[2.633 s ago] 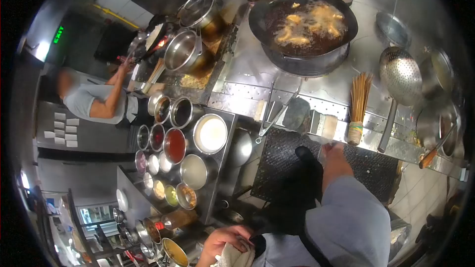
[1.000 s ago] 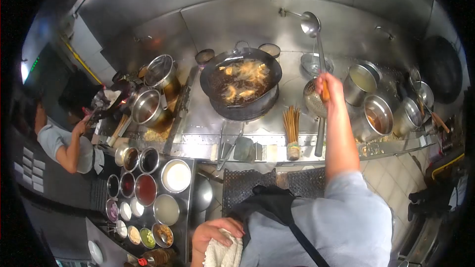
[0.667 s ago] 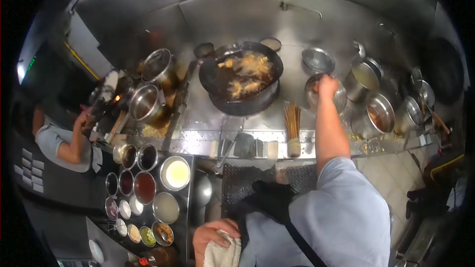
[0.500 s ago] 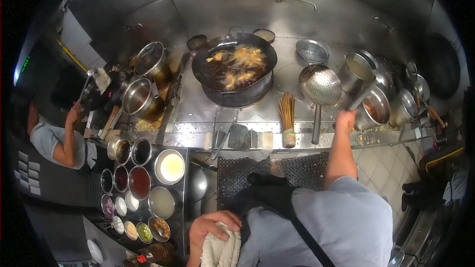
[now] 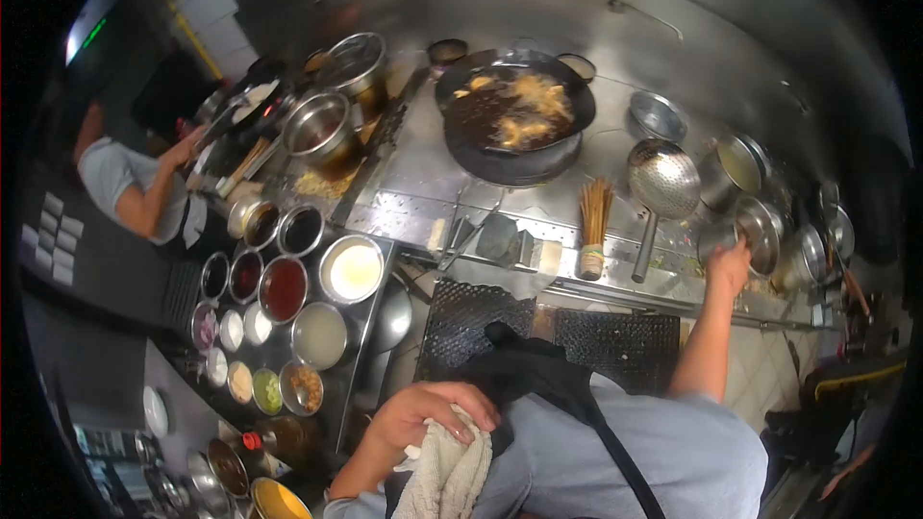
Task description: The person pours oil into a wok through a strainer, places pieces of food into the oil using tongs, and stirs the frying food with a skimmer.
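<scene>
My left hand point(image 5: 433, 413) is closed around a crumpled off-white cloth point(image 5: 444, 473), close to my body at the bottom. Out at the right end of the stove front, my right hand point(image 5: 728, 269) has its fingers wrapped round what looks like a metal handle, beside a steel pot point(image 5: 761, 235). What that handle belongs to is unclear through blur. Left of this hand lies a perforated strainer point(image 5: 663, 178), its handle toward me. A bamboo brush point(image 5: 594, 231) stands beside the strainer. Golden pieces fry in dark oil in a black wok point(image 5: 461, 120) at centre.
Several bowls of sauces and chopped ingredients cover the left side table point(image 5: 361, 346), including a bowl of pale yellow liquid point(image 5: 352, 269). Steel pots point(image 5: 319, 130) stand left of the wok. A co-worker point(image 5: 144, 183) handles a pan at far left. Black mats point(image 5: 615, 351) lie below the stove edge.
My view has turned, so the scene sits tilted and the wok lies farther right. My right hand is lower against the pots, and the broad metal piece above it no longer shows. My left hand still holds the cloth.
</scene>
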`<state>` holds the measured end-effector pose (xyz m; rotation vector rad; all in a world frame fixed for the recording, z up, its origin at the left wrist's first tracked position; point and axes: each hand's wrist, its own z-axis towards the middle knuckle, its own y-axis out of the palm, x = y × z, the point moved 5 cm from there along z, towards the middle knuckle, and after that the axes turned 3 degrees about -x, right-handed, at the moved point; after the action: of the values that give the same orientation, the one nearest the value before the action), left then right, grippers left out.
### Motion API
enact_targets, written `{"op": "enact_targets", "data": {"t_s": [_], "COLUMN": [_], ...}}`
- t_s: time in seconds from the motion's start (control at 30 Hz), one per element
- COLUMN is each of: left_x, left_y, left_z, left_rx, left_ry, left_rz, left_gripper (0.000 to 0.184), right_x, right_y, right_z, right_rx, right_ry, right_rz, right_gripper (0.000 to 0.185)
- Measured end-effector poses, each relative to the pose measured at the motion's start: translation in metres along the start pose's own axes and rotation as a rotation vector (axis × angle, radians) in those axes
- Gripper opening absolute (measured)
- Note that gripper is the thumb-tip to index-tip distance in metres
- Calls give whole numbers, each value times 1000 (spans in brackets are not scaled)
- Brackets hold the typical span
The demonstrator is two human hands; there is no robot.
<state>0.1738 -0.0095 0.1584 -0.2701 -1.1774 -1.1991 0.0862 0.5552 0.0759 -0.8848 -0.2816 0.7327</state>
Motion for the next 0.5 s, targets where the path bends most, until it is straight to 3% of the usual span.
{"op": "enact_targets", "data": {"t_s": [0.03,0.1,0.17,0.2,0.23,0.27,0.33,0.37,0.5], "left_x": [1,4,7,10,15,17,22,26,37], "left_y": [2,7,11,14,17,20,28,33,60], "left_z": [-7,-16,-21,-25,-30,-37,-52,-60,-91], "left_rx": [32,63,83,100,134,163,196,257,529], "left_ry": [-6,13,41,59,83,81,127,110,191], "left_rz": [0,-23,-1,40,92,141,234,270,408], "left_gripper": [18,19,21,22,23,26,32,34,35], "right_x": [-34,-126,-209,-238,-257,-271,-274,-271,-281], "right_y": [-7,-13,25,18,6,-3,-3,79,73], "right_z": [-2,-36,-120,-172,-224,-271,-356,-424,-434], "right_rx": [-28,-568,-1132,-1219,-1560,-1713,-1885,-1684,-1856], "right_ry": [-109,-307,-594,-966,-1018,-1226,-1474,-1690,-1654], "right_rz": [145,416,589,541,604,489,450,543,170], "right_gripper": [34,29,28,37,44,47,54,53,50]}}
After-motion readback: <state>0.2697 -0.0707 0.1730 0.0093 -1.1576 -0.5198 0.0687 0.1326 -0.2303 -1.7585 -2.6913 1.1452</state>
